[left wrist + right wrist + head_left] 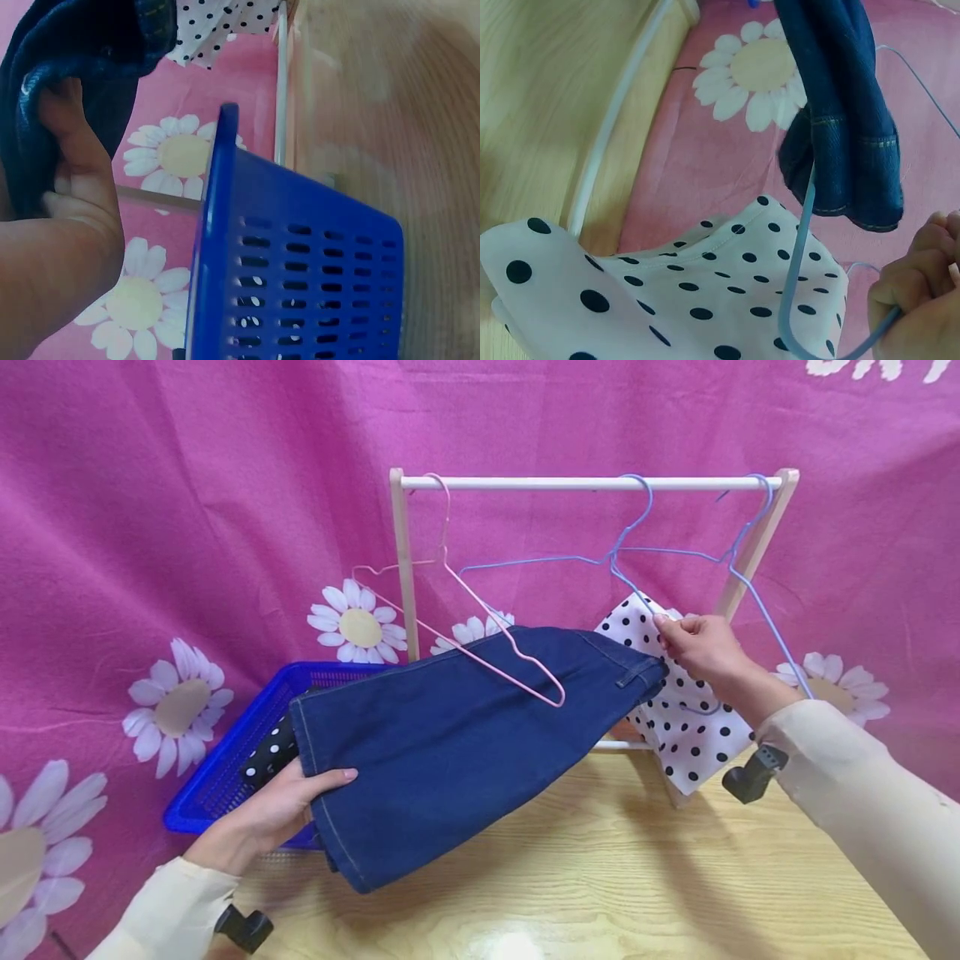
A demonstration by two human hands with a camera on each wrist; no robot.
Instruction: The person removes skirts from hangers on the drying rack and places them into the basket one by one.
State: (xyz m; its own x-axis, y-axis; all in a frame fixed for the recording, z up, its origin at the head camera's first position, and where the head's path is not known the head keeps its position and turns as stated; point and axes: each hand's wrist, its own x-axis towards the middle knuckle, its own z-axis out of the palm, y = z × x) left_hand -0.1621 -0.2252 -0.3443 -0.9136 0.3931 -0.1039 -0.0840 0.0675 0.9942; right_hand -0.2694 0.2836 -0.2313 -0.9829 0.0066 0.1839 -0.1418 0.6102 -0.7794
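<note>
A dark blue denim garment (457, 735) with a belt loop near its waist end stretches below the rack's rail. My left hand (277, 806) grips its hem end, thumb on top and fingers hidden beneath the cloth. My right hand (705, 647) pinches the sloping side of the middle blue hanger (617, 547), whose hook is over the rail. In the right wrist view the hanger's lower bar (791, 277) reaches the denim's waist end and passes out of sight there. A white cloth with black dots (693, 727) hangs just beyond my right hand.
A pink hanger (487, 614) on the rail (517, 483) crosses in front of the denim. Another blue hanger (772, 618) hangs at the right end. The blue basket (217, 777) at left holds a black cloth with white dots (268, 752). Beneath lies a wooden tabletop (600, 860).
</note>
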